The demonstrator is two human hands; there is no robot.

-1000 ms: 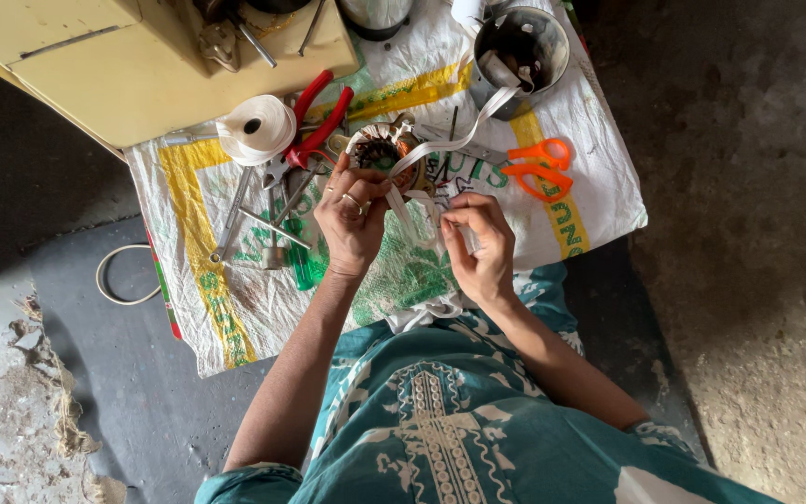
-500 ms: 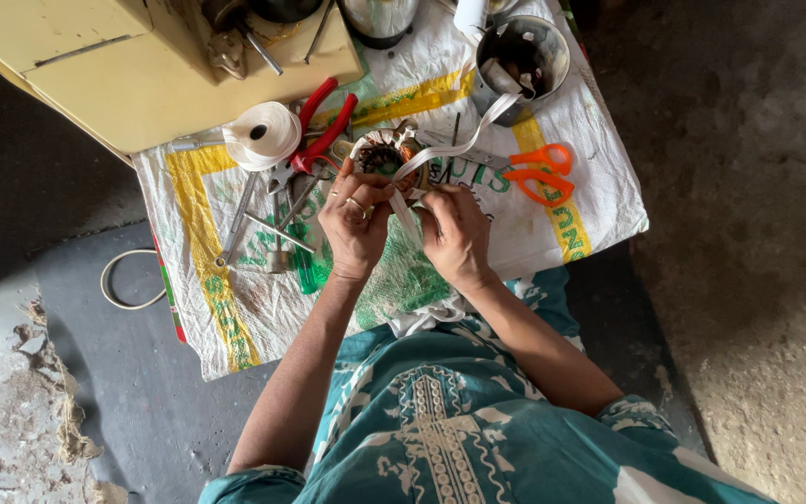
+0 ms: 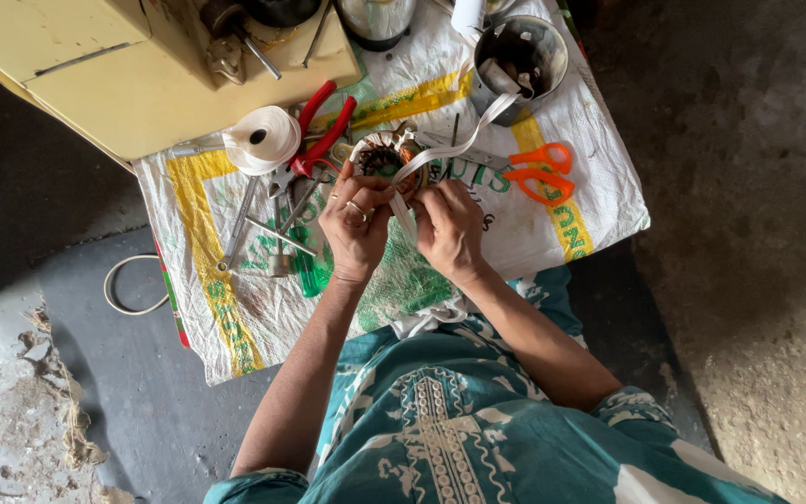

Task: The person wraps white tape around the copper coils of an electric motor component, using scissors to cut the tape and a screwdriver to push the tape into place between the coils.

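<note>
My left hand (image 3: pixel 356 224) grips a round wound coil part (image 3: pixel 382 161) with white wrapping, held above a printed woven sack (image 3: pixel 235 308). A white cloth tape (image 3: pixel 459 140) runs from the metal bowl (image 3: pixel 552 56) down to the coil. My right hand (image 3: pixel 450 229) pinches that tape just beside the coil, fingers closed on it. Both hands nearly touch each other over the middle of the sack.
A roll of white tape (image 3: pixel 261 140), red-handled pliers (image 3: pixel 324 131), metal tools (image 3: pixel 263 224), a green-handled screwdriver (image 3: pixel 308 271) and orange scissors (image 3: pixel 538 173) lie on the sack. A yellow box (image 3: pixel 123 84) stands at the upper left. A wire loop (image 3: pixel 128 285) lies on the floor.
My right hand has moved left and up from its spot apart from the coil, closing in next to my left hand with the tape. The left hand stayed on the coil.
</note>
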